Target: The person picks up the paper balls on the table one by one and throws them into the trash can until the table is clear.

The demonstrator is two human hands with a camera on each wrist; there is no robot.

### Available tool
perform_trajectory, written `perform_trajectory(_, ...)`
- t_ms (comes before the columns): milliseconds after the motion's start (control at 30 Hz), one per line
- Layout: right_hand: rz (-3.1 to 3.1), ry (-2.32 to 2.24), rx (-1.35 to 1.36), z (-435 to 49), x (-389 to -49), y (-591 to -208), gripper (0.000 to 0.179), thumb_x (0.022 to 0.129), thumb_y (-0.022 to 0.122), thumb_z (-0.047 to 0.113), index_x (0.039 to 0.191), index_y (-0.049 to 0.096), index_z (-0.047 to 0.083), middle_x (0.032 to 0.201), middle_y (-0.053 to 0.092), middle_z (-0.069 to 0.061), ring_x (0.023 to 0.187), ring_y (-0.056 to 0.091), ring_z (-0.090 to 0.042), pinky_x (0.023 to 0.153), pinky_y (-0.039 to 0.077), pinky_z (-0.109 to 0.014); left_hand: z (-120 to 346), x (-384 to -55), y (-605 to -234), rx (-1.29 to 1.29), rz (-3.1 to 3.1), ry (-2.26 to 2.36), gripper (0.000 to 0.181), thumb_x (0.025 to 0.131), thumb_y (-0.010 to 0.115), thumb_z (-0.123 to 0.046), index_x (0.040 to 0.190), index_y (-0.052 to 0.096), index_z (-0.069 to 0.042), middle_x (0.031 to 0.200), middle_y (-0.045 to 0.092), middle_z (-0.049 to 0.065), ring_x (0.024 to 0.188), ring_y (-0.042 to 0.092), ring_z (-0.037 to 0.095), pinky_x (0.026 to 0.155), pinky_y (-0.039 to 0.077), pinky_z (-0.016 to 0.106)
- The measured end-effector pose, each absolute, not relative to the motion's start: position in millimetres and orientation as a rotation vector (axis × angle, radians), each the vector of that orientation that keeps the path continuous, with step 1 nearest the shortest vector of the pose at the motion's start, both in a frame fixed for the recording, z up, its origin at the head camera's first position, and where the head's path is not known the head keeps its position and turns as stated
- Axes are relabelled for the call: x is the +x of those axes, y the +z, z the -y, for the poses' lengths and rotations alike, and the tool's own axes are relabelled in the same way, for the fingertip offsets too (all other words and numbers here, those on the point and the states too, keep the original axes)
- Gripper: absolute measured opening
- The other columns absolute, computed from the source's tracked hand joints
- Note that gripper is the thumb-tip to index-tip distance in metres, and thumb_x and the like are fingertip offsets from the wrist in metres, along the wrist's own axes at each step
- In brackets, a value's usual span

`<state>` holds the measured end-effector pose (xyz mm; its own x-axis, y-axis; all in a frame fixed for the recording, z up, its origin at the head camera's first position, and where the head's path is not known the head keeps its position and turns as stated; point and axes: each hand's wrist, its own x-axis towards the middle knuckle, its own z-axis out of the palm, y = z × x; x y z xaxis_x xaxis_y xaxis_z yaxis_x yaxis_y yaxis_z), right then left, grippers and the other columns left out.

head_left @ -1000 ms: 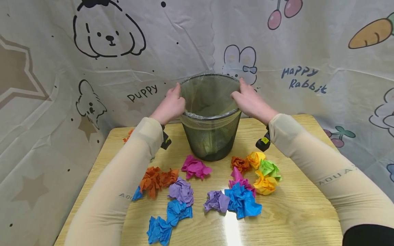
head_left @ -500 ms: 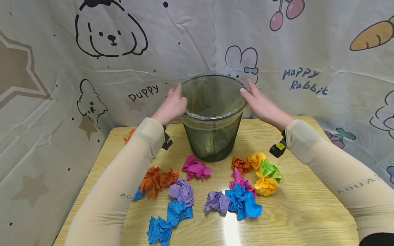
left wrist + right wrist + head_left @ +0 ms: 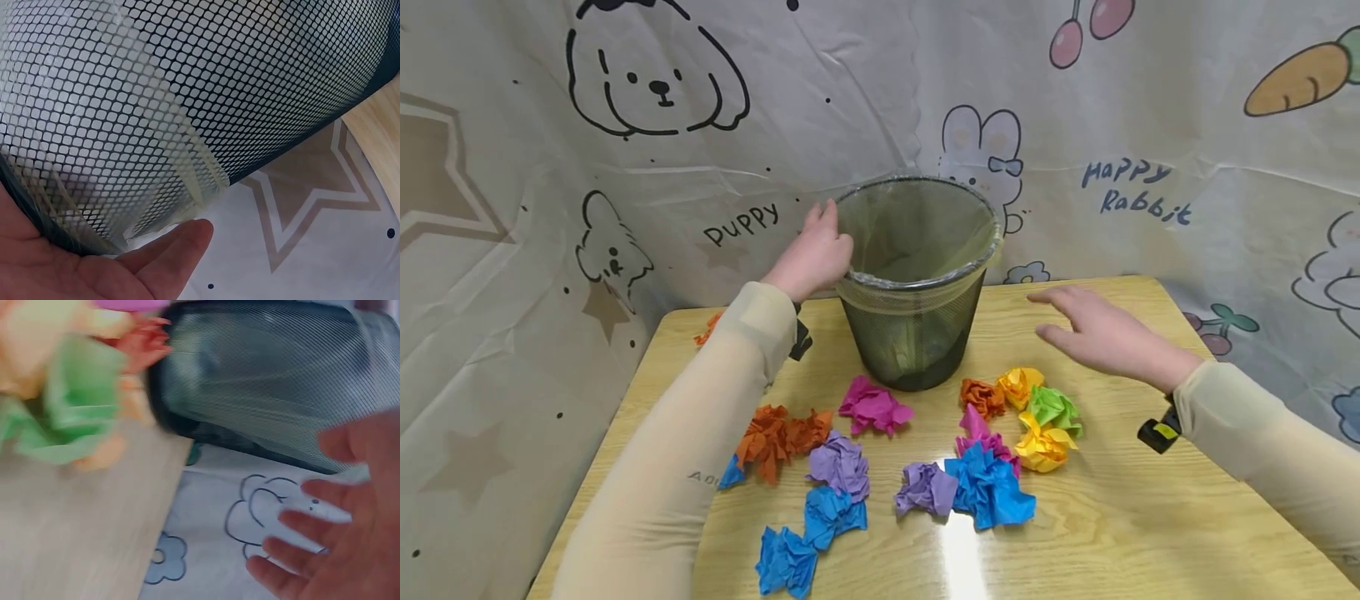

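A black mesh bin (image 3: 906,337) stands upright on the counter (image 3: 1112,508), near its far edge, with a thin see-through bag (image 3: 936,298) lining it and folded down outside the rim (image 3: 917,285). The bin looks light and hollow, with stiff walls; the bag is probably slippery, soft and easy to tear, so the firm rim, pinched through the fold, seems the best place to take hold.

The left hand (image 3: 814,257) does that, gripping the rim on the left side, thumb on one side and fingers lying outside. The right hand (image 3: 1097,329) is apart from the bin, fingers spread and holding nothing, over the counter to its right.

Nearer the person lie crumpled papers: a pink paper (image 3: 874,406) just before the bin, a green paper (image 3: 1056,410) among the right-hand group, an orange paper (image 3: 778,437) on the left. Behind hangs a printed cloth (image 3: 850,92).
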<state>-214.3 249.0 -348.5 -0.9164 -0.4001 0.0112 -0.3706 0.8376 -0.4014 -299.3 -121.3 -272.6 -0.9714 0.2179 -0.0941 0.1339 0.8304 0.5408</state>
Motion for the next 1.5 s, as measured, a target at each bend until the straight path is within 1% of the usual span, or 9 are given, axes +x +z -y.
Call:
perform_trajectory(133, -2.890, -0.403, -0.787, -253.4, -194.2, -366.7, 0.056, 0.099, 0.065, 0.030, 0.151, 0.052, 0.012, 0.154, 0.044, -0.021, 0.139, 0.042, -0.046, 0.108, 0.037, -0.065, 123.3, -299.9, -270.9, 0.286, -2.868, 0.788, 0.068, 0.106, 0.021, -0.025, 0.162, -0.011, -0.006, 0.168, -0.016, 0.018, 0.155, 0.006, 0.036, 0.124, 0.013, 0.046)
perform_trajectory(267, -2.804, -0.332, -0.878, -254.3, -179.1, -378.5, 0.061, 0.090, 0.072, 0.018, 0.149, 0.056, 0.021, 0.158, 0.040, -0.018, 0.140, 0.040, -0.045, 0.104, 0.042, -0.065, 123.6, -299.6, -270.7, 0.279, -2.867, 0.790, 0.068, 0.106, 0.022, -0.025, 0.162, -0.012, -0.006, 0.168, -0.015, 0.019, 0.154, 0.007, 0.036, 0.124, 0.013, 0.046)
perform_trajectory(367, -2.788, -0.301, -0.987, -253.7, -171.8, -384.8, 0.064, 0.083, 0.074, 0.012, 0.144, 0.060, 0.022, 0.154, 0.045, -0.014, 0.137, 0.044, -0.040, 0.102, 0.046, -0.061, 124.3, -298.8, -270.7, 0.263, -2.861, 0.798, 0.068, 0.106, 0.022, -0.025, 0.162, -0.012, -0.008, 0.169, -0.016, 0.018, 0.154, 0.008, 0.036, 0.124, 0.014, 0.047)
perform_trajectory(467, -2.803, -0.263, -1.120, -252.1, -165.2, -391.1, 0.058, 0.080, 0.077, 0.013, 0.136, 0.065, 0.021, 0.143, 0.055, -0.008, 0.128, 0.052, -0.031, 0.099, 0.051, -0.054, 125.0, -297.7, -270.5, 0.254, -2.854, 0.802, 0.068, 0.106, 0.021, -0.025, 0.162, -0.013, -0.009, 0.169, -0.016, 0.016, 0.155, 0.007, 0.035, 0.124, 0.014, 0.047)
perform_trajectory(600, -2.761, -0.249, -1.263, -248.4, -154.7, -400.3, 0.053, 0.080, 0.078, 0.015, 0.131, 0.067, 0.022, 0.130, 0.060, 0.003, 0.116, 0.057, -0.018, 0.090, 0.056, -0.043, 125.1, -297.4, -269.7, 0.256, -2.854, 0.791, 0.067, 0.106, 0.020, -0.026, 0.162, -0.013, -0.009, 0.169, -0.017, 0.015, 0.155, 0.006, 0.034, 0.123, 0.015, 0.048)
perform_trajectory(700, -2.713, -0.257, -1.326, -245.9, -148.7, -408.4, 0.053, 0.080, 0.079, 0.014, 0.131, 0.067, 0.022, 0.126, 0.059, 0.006, 0.112, 0.057, -0.015, 0.086, 0.057, -0.041, 125.3, -298.2, -269.3, 0.260, -2.857, 0.784, 0.067, 0.106, 0.020, -0.026, 0.163, -0.012, -0.009, 0.169, -0.016, 0.016, 0.155, 0.006, 0.034, 0.123, 0.016, 0.048)
perform_trajectory(1000, -2.658, -0.202, -1.380, -246.9, -146.7, -432.2, 0.054, 0.082, 0.084, 0.018, 0.133, 0.067, 0.019, 0.128, 0.060, 0.000, 0.112, 0.059, -0.020, 0.084, 0.058, -0.041, 124.6, -300.1, -270.6, 0.267, -2.859, 0.777, 0.067, 0.106, 0.020, -0.027, 0.163, -0.011, -0.009, 0.169, -0.016, 0.015, 0.155, 0.006, 0.033, 0.123, 0.016, 0.048)
perform_trajectory(1267, -2.631, -0.208, -1.344, -246.6, -149.5, -447.3, 0.056, 0.083, 0.084, 0.016, 0.136, 0.065, 0.017, 0.127, 0.062, 0.002, 0.113, 0.061, -0.021, 0.088, 0.057, -0.044, 124.2, -300.9, -272.4, 0.272, -2.861, 0.769, 0.067, 0.107, 0.020, -0.027, 0.163, -0.011, -0.009, 0.169, -0.014, 0.016, 0.155, 0.005, 0.032, 0.123, 0.016, 0.048)
perform_trajectory(1500, -2.632, -0.200, -1.343, -244.4, -149.4, -450.3, 0.059, 0.083, 0.081, 0.011, 0.139, 0.064, 0.016, 0.122, 0.065, 0.003, 0.108, 0.062, -0.020, 0.088, 0.057, -0.042, 123.6, -301.5, -272.4, 0.255, -2.861, 0.769, 0.068, 0.106, 0.021, -0.026, 0.163, -0.012, -0.010, 0.170, -0.011, 0.016, 0.155, 0.010, 0.035, 0.123, 0.016, 0.048)
